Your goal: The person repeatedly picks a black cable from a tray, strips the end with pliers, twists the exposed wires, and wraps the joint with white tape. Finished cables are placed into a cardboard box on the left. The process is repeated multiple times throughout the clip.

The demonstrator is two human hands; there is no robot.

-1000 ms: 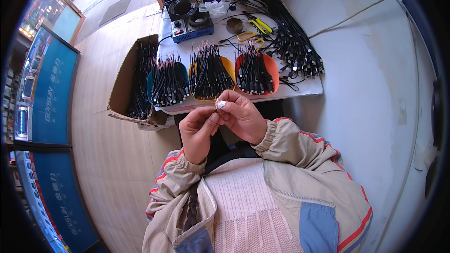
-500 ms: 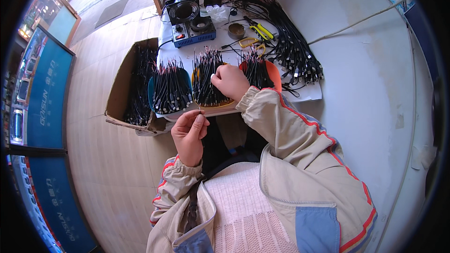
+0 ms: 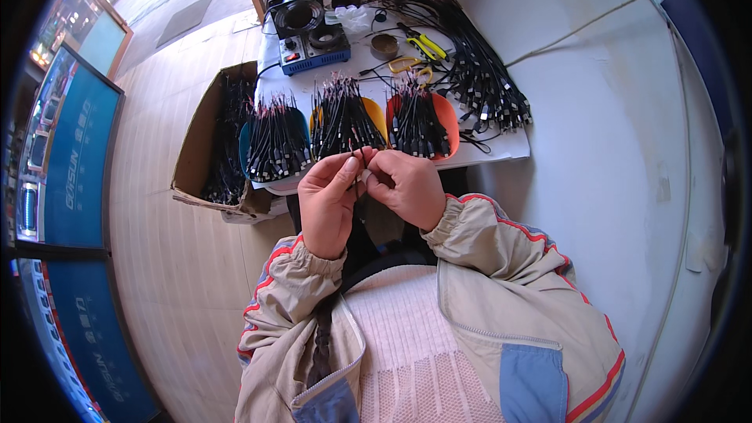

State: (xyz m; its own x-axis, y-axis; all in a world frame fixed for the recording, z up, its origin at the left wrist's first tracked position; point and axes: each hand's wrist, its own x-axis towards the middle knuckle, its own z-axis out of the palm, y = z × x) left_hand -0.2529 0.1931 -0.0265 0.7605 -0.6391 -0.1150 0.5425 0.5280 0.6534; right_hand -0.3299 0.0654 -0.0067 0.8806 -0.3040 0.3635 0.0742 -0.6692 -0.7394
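My left hand point(image 3: 327, 205) and my right hand point(image 3: 409, 188) meet in front of the table edge, fingertips pinched close together. Between them is a thin black cable point(image 3: 359, 186), mostly hidden by the fingers. Just beyond stand three bins packed with short black cables with bare reddish wire ends: a teal bin point(image 3: 244, 141) at left, a yellow bin point(image 3: 376, 116) in the middle, and an orange-red bin point(image 3: 448, 124) at right. My hands partly cover the near side of the yellow bin.
A blue soldering pot point(image 3: 316, 59) with a round top sits at the table's back left. Near it are a small round tin point(image 3: 385, 47), yellow-handled pliers point(image 3: 427, 46) and yellow scissors point(image 3: 404, 64). Black cables point(image 3: 493, 82) heap at right. A cardboard box point(image 3: 196, 141) of cables stands left.
My right hand has drawn back from the yellow bin toward my left hand, and the two now meet. My left hand has risen slightly and moved right.
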